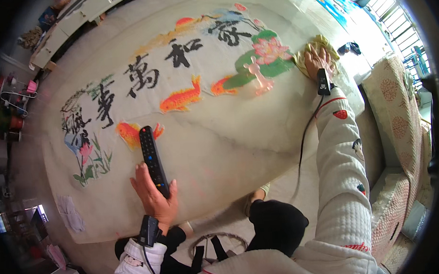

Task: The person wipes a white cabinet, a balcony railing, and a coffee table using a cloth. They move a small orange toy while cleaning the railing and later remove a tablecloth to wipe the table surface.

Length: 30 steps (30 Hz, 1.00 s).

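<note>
A pale table cover (220, 144) with printed fish, lotus flowers and large characters spreads before me. My right hand (318, 61) presses a crumpled yellow-green cloth (300, 60) flat at the table's right end. Near the front left, my left hand (155, 196) rests against the lower end of a black remote control (151, 155), its thumb and fingers on either side. The remote's upper end overlaps a printed goldfish. A translucent pink, animal-shaped object (257, 75) stands on the printed lotus leaves, left of the cloth. Both wrists wear small black devices with cables.
A folded whitish cloth (70, 213) lies at the table's left edge. A sofa with a patterned, quilted cover (390, 94) stands to the right. Dark shoes (349, 48) are beyond the right end. White drawers (70, 24) stand at the upper left. A round-framed stool (219, 234) is below me.
</note>
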### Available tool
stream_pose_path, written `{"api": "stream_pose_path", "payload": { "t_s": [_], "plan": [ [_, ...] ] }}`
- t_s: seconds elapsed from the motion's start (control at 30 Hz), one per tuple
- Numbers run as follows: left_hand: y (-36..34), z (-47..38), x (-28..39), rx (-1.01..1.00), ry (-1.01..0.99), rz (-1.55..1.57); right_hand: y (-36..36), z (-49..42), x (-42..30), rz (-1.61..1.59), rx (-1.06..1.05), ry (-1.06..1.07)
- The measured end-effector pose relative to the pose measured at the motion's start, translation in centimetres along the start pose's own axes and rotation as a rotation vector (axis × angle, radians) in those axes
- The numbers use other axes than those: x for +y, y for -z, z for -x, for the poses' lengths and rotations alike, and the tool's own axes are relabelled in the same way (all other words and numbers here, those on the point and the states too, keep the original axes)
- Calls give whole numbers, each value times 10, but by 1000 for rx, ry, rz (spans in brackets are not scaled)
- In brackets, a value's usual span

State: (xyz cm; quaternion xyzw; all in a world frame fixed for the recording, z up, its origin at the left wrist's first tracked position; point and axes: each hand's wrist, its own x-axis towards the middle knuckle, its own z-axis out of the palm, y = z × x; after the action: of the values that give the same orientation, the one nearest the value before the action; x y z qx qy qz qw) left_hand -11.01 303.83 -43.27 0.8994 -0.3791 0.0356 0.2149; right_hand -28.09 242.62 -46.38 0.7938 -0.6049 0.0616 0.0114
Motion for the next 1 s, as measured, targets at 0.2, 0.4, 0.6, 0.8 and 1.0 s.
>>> {"api": "stream_pose_path", "payload": {
  "t_s": [0.2, 0.4, 0.6, 0.8, 1.0],
  "plan": [
    [-1, -2, 1, 39, -1, 45, 17, 81, 22, -67, 106, 456],
    [-11, 0, -4, 124, -23, -7, 47, 250, 8, -112, 74, 555],
    [-20, -1, -9, 188, -37, -5, 99, 380, -57, -142, -143, 942],
    [-23, -1, -11, 262, -25, 90, 91, 359, -130, -286, -46, 1151],
    [-18, 4, -10, 243, 6, 250, 57, 290, -249, -110, -10, 777]
  ]
}}
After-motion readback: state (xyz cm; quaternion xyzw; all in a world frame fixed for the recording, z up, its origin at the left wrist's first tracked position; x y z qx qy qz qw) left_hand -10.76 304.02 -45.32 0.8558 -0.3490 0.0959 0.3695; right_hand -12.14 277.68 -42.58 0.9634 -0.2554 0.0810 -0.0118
